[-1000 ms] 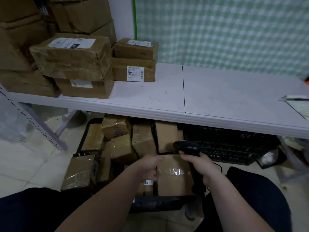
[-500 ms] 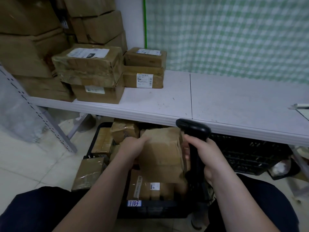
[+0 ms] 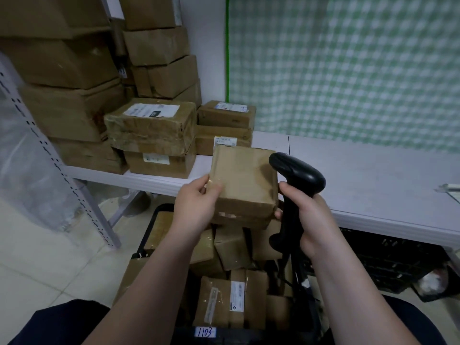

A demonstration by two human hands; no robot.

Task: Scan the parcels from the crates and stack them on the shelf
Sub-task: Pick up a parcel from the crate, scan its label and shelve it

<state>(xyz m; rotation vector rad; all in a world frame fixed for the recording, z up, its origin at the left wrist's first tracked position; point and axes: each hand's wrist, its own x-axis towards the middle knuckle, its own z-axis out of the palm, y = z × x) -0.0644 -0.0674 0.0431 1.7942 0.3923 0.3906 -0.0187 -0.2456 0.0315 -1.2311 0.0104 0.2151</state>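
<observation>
You are holding one brown parcel point(image 3: 245, 180) up in front of you, above the black crate point(image 3: 151, 227) of parcels on the floor and level with the front edge of the white shelf point(image 3: 361, 175). Your left hand point(image 3: 196, 205) grips its left edge, thumb on top and fingers curled underneath, so the taped top face tilts toward you. Your right hand point(image 3: 315, 220) is wrapped round the handle of a black scanner point(image 3: 296, 174), its head just beside the parcel's right edge; one fingertip seems to steady the lower corner. No barcode shows on the face you see, so it probably needs turning. Stacked parcels point(image 3: 151, 130) wait on the shelf's left end.
</observation>
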